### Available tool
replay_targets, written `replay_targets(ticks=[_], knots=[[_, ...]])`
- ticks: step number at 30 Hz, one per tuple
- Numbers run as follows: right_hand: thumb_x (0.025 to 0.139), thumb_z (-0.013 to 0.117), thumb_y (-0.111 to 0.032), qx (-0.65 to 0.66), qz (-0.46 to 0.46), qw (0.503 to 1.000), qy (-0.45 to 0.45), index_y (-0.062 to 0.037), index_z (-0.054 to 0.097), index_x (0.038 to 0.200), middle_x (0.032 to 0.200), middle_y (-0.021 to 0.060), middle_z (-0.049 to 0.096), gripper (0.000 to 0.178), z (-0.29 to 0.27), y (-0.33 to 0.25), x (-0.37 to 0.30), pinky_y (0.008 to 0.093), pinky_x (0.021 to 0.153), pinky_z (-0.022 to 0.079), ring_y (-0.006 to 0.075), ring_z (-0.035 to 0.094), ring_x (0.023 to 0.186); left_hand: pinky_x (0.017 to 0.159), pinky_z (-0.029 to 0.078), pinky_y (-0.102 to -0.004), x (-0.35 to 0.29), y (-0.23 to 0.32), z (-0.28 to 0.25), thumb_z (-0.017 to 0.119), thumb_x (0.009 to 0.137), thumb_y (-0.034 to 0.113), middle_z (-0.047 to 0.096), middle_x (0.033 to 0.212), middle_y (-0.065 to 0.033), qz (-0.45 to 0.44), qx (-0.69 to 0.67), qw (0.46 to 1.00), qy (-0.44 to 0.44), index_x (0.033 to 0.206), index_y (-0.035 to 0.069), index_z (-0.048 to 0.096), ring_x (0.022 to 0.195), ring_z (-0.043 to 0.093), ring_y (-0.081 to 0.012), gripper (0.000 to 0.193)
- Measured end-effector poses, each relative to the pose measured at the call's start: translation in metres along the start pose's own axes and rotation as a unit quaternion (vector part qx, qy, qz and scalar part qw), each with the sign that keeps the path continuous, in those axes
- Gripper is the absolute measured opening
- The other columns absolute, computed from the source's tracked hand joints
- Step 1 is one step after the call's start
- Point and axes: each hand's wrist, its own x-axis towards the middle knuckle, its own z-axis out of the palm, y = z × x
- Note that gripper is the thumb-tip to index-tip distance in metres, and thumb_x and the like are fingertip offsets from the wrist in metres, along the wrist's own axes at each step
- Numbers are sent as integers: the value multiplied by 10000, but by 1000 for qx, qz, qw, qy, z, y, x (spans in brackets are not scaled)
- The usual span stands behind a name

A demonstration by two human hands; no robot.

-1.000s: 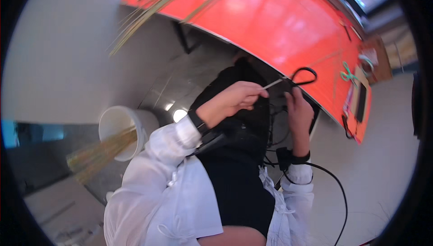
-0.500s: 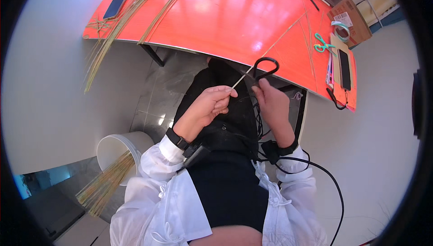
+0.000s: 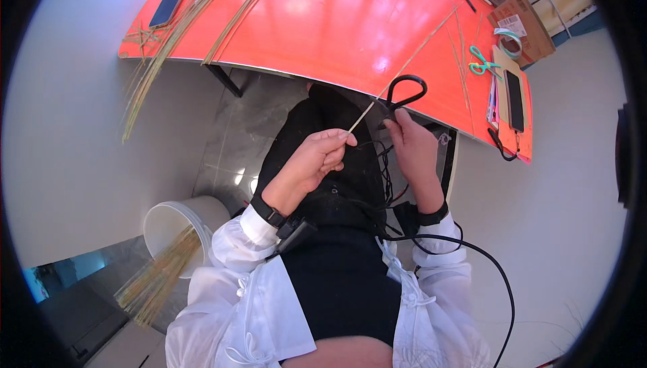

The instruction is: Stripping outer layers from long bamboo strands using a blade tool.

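A long thin pale straw stalk (image 3: 397, 78) is pinched in the left hand (image 3: 313, 159) and not yet cut, with black-handled scissors (image 3: 404, 92) gripped just beside by the right hand (image 3: 414, 149).

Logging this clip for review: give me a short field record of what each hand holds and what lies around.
left hand: pinches a thin pale straw
right hand: grips black scissors at the straw
table: orange, with loose straws, two phones, green scissors, tape roll
floor: white bucket holding a straw bundle
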Motion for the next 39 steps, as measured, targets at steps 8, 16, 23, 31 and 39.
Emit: replay_targets(ticks=[8, 16, 23, 31, 39], knots=[[927, 632, -300, -9, -21, 1000, -10, -108, 544, 931, 717, 147, 626, 212, 2, -2, 4, 487, 573, 476, 372, 645, 688, 540, 296, -229, 2, -1, -1, 519, 1026, 221, 339, 544, 82, 1, -2, 1000, 1, 972, 54, 631, 454, 274, -39, 209], [920, 645, -276, -7, -62, 998, 13, -102, 558, 947, 720, 146, 627, 195, 8, -5, -1, 480, 571, 478, 367, 645, 688, 511, 269, -229, 3, -2, -3, 505, 1042, 229, 329, 523, 82, -7, -2, 1000, 11, 971, 63, 621, 442, 265, -48, 215], [917, 643, -292, -3, -120, 993, 7, -111, 561, 918, 685, 143, 622, 199, 11, -14, -10, 482, 549, 476, 360, 646, 664, 516, 265, -227, 3, -1, -2, 512, 1038, 238, 328, 524, 81, 3, 18, 1000, 23, 963, 66, 619, 445, 265, -50, 217], [918, 639, -290, 14, -140, 990, -6, -112, 549, 936, 703, 130, 624, 200, 14, -20, -18, 475, 573, 488, 364, 644, 677, 533, 285, -232, 0, -3, 0, 510, 1040, 250, 331, 539, 84, 11, 38, 999, 37, 965, 69, 617, 464, 264, -46, 223], [963, 578, -339, 3, -35, 999, 32, -95, 544, 957, 727, 159, 622, 246, 6, 3, 1, 492, 591, 473, 384, 642, 726, 570, 325, -231, -9, 1, 6, 499, 1037, 245, 424, 560, 54, 28, 127, 991, 20, 980, 47, 641, 515, 372, -57, 251]])
